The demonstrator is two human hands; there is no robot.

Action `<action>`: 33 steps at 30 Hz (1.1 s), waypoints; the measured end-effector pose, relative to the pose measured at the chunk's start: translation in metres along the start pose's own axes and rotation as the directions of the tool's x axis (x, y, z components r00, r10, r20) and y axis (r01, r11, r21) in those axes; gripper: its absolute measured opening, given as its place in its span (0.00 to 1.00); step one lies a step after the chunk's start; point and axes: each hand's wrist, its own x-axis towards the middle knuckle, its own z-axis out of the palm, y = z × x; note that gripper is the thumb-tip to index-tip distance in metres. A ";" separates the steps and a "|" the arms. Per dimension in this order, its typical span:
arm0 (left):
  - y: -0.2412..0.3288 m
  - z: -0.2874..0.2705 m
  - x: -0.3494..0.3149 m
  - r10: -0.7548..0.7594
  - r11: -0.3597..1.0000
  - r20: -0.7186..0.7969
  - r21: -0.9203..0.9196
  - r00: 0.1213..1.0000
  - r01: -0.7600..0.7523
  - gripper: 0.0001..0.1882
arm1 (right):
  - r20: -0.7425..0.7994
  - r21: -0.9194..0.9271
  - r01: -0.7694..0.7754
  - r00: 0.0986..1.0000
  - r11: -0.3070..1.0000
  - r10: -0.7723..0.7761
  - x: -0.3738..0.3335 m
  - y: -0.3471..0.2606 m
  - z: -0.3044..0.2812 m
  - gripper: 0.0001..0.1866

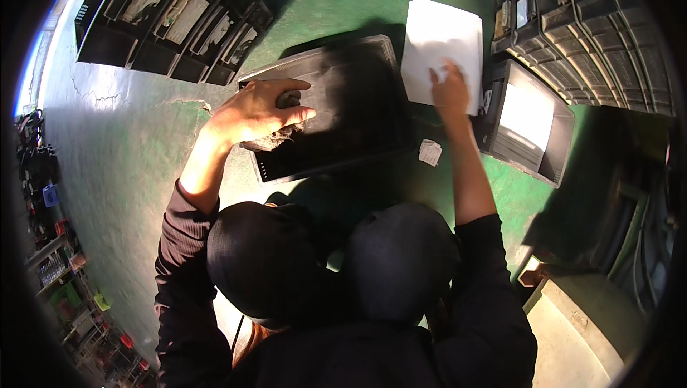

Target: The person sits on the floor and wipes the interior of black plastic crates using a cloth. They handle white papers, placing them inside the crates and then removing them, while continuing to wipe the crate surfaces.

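A black plastic crate (343, 116) lies in front of my knees, its inside mostly in shadow. At its left side my left hand (250, 113) is closed around a crumpled grey-brown rag (275, 134), with thumb and forefinger reaching over the crate. White paper sheets (440, 37) lie in a stack on the floor to the right of the crate. Over the near part of that stack is my right hand (451, 91), slightly blurred, its fingers apart and nothing seen in them. Whether it touches the paper I cannot tell.
Black bins (175, 20) stand stacked at the far left, papers in their fronts. More stacked crates (594, 30) rise at the far right. A smaller grey crate (533, 123) beside them holds white paper. One small paper scrap (430, 152) lies on the green floor (343, 2).
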 end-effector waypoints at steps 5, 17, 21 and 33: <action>0.000 0.013 0.015 0.078 0.996 0.077 0.024 0.994 -0.080 0.32 | 0.711 0.298 -0.438 0.695 0.848 0.109 0.014 -0.034 -0.002 0.31; -0.017 0.015 -0.002 0.021 0.839 0.140 -0.542 0.990 0.059 0.15 | 0.595 0.797 -0.492 0.537 0.352 -0.598 -0.007 -0.126 -0.072 0.18; -0.040 -0.003 -0.045 -0.141 0.761 0.171 -0.611 0.975 0.218 0.15 | 0.490 0.859 -0.294 0.707 0.419 -0.510 -0.007 -0.116 -0.060 0.13; -0.050 0.020 -0.114 -0.205 0.685 0.073 -0.702 0.976 0.197 0.16 | -0.054 0.699 0.378 0.874 0.607 -0.483 -0.044 -0.158 -0.045 0.09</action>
